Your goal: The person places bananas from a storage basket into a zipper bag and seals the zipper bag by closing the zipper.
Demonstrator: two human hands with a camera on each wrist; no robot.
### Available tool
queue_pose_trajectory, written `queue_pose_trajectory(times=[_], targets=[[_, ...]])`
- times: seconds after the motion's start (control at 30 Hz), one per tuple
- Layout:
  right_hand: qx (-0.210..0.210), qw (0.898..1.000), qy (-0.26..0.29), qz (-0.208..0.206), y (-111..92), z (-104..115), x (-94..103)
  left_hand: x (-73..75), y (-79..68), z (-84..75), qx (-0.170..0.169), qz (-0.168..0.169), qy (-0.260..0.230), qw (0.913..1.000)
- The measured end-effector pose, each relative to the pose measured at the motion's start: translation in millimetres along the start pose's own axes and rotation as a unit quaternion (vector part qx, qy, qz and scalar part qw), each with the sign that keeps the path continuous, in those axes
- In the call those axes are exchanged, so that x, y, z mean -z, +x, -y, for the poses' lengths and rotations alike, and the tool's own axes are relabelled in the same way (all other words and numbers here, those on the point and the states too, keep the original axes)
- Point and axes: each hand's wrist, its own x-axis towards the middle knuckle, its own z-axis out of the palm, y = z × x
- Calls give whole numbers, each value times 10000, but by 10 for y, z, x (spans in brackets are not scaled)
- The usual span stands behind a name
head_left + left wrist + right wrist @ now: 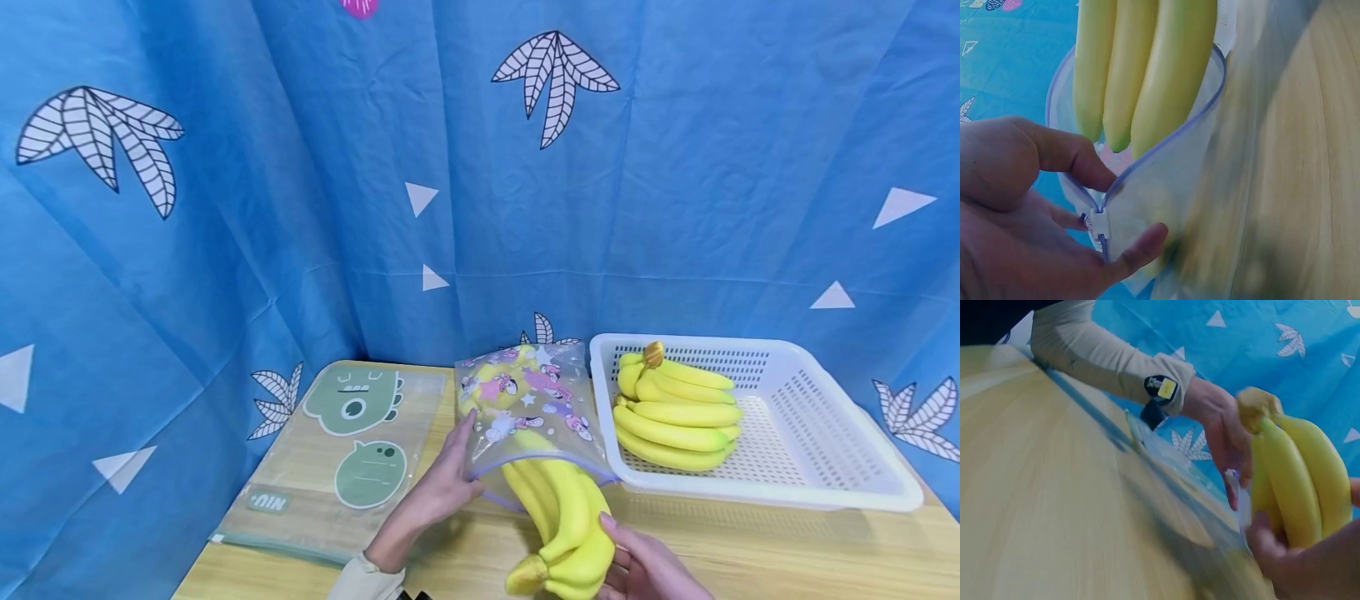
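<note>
My left hand (pixel 446 479) holds the left edge of a clear zip bag (pixel 528 404) with pink and white prints and a purple rim. In the left wrist view, its fingers and thumb (pixel 1141 250) lie about the bag's corner by the white slider (pixel 1100 224), and the mouth gapes. A bunch of yellow bananas (pixel 573 521) is gripped by my right hand (pixel 648 567). Its tips are in the bag's mouth, and the brown stem end (pixel 1259 407) points back toward me. Something yellow shows through the bag's far part.
Right of the bag stands a white perforated basket (pixel 813 417) with banana bunches (pixel 678 425) at its left side. A larger clear zip bag (pixel 315 475) with green cartoon prints lies flat on the wooden table (pixel 750 542) at left. A blue patterned curtain (pixel 480 150) hangs behind.
</note>
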Motion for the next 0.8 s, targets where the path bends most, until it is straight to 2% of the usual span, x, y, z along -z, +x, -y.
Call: queue_pose_trajectory(times=[0.17,0.4,0.53,0.67,0.73,0.8], targets=[[99,9975,-243,-655,104,-15,-71,17,-18,-10,28,126,129,9998],[527,9889,-361,-1344,204,-50,-180,32,-12,-30,24,296,192,9994],[849,9750,-353,-2022,261,-57,-265,25,-6,-39,24,311,220,9993],[1230,9528,-289,-2761,312,-76,-323,19,-14,-46,83,335,69,9994],[1395,9444,-210,-2971,333,-94,-339,19,-21,-48,96,343,30,9994],[1460,9409,26,-3054,356,-115,-348,21,-24,-54,74,337,68,9994]])
